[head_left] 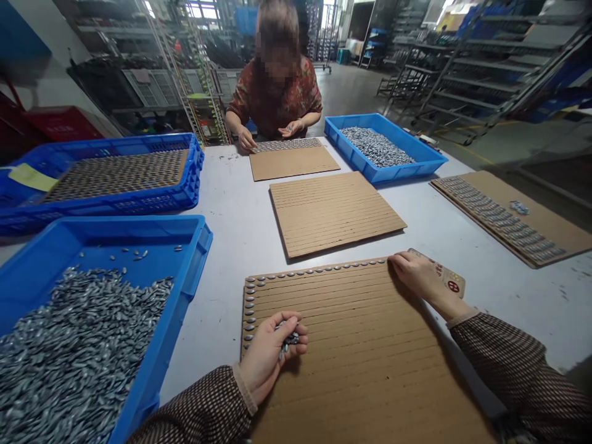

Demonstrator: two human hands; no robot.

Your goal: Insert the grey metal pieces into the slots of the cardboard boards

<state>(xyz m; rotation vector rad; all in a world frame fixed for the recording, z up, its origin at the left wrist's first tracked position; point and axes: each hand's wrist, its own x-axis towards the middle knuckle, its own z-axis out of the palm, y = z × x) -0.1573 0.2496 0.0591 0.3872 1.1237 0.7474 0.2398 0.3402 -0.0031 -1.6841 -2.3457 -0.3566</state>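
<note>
A slotted cardboard sheet (351, 333) lies on the table in front of me. Small silver, leaf-shaped metal pieces (319, 270) sit in a row along its far edge, with more down its left side. My left hand (277, 345), palm turned up over the sheet's left part, is curled round a handful of loose metal pieces (289, 338). At the far right corner, the fingers of my right hand (416, 274) are pinched together at the end of the row. Whatever lies between those fingertips is hidden. A printed card (456, 285) lies partly behind my right hand.
At left, a blue bin (197, 259) holds many loose pieces; behind it stands a blue crate (197, 176) with a filled sheet. Beyond my sheet lies stacked cardboard (337, 213). A co-worker (277, 98) handles another sheet beside a second blue bin (379, 176). Partly filled sheets (550, 197) lie right.
</note>
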